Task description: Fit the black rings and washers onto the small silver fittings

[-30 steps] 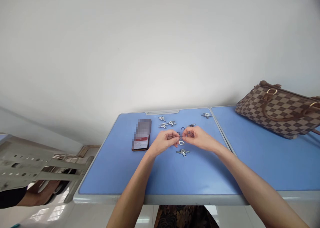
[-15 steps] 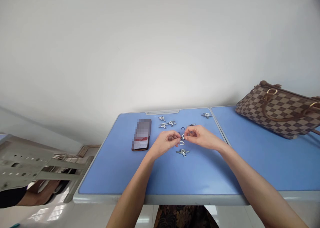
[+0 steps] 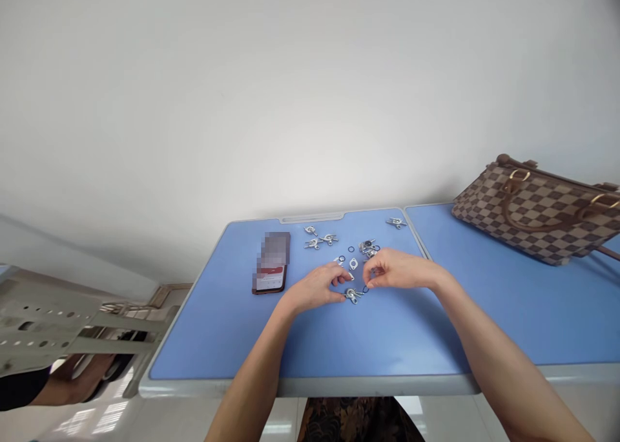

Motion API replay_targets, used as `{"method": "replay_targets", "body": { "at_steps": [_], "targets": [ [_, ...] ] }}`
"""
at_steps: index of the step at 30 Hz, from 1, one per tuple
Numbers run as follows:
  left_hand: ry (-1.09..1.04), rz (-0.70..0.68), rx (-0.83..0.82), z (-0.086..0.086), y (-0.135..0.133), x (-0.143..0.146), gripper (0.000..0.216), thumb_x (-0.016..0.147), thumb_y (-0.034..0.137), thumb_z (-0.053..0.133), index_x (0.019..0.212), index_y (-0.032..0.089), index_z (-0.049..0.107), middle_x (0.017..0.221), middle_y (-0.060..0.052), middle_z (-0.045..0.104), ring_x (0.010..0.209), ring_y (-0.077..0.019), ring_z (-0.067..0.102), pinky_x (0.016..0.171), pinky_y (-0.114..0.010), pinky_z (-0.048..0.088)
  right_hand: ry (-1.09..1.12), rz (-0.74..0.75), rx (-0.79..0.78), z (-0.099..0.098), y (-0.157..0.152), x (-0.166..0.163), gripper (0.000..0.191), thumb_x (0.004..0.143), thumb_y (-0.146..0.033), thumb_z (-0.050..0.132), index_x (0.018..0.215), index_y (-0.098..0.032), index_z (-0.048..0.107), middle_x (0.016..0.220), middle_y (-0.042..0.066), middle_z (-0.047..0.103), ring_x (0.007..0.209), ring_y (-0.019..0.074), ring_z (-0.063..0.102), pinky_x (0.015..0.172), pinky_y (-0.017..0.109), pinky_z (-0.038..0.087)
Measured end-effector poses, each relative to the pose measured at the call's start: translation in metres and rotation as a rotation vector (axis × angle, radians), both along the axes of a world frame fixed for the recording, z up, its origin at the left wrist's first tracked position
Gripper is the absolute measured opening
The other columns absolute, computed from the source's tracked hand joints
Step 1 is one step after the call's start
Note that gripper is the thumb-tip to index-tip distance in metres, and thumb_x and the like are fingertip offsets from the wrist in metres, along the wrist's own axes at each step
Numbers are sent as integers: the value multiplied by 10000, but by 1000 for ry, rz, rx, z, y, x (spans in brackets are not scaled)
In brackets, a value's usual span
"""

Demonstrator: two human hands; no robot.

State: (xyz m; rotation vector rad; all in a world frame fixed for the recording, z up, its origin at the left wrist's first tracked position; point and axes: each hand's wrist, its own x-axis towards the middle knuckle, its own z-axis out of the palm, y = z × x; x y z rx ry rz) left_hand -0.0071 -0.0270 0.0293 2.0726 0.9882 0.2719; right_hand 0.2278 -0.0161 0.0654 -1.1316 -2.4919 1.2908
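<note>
My left hand (image 3: 317,287) reaches over the desk with thumb and fingers apart. Its thumb tip is at the left edge of a small silver metal assembly with prongs (image 3: 352,294); I cannot tell whether they touch. A small pale piece (image 3: 351,276) shows by its index fingertip. Just to the right, my right hand (image 3: 394,271) pinches a thin black ring (image 3: 365,289) between thumb and finger. A flat silver plate with a hole (image 3: 353,263) lies between the hands, and another black ring (image 3: 341,258) rests above my left fingers.
Several similar metal assemblies (image 3: 329,239) lie farther back on the blue desk (image 3: 217,338), with a small pile (image 3: 367,245) beyond my right hand. A phone (image 3: 272,261) is at the left, a checkered handbag (image 3: 537,216) at the right. Another person's foot (image 3: 92,374) shows at lower left.
My hands have come down toward the near metal assembly. The left fingers have spread from their pinch, and the right hand has lowered with a black ring. The flat plate is uncovered.
</note>
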Motion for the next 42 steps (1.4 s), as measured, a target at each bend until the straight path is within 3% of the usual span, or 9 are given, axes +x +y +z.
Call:
{"method": "replay_targets", "body": {
  "at_steps": [14, 21, 27, 42],
  "targets": [
    [12, -38, 45, -1, 2, 3, 216, 751, 204, 648, 965, 223, 666, 895, -15, 573, 844, -170, 537, 748, -262, 421, -67, 54, 76, -16, 0, -12, 165, 732, -179, 546, 772, -207, 704, 631, -33, 583, 567, 103, 474, 538, 219, 314],
    [49, -36, 32, 0, 0, 5, 206, 758, 185, 628, 957, 225, 666, 898, -4, 580, 841, -161, 539, 752, -257, 424, -98, 38, 94, -17, 0, -16, 153, 755, -205, 534, 780, -197, 685, 627, -28, 562, 562, 101, 444, 527, 224, 278],
    [34, -33, 38, -6, 1, 4, 200, 750, 162, 623, 940, 217, 656, 893, -3, 578, 837, -157, 541, 747, -255, 429, -128, 4, 119, -19, -2, -20, 127, 765, -210, 514, 677, -185, 602, 571, -43, 464, 530, 93, 367, 507, 228, 233],
    [49, -25, 30, -3, 1, 5, 192, 749, 188, 628, 939, 208, 653, 901, -10, 592, 832, -163, 550, 747, -269, 442, -140, -45, 167, -24, 0, -23, 157, 819, -235, 500, 766, -180, 637, 595, -28, 528, 538, 101, 412, 512, 230, 231]
  ]
}}
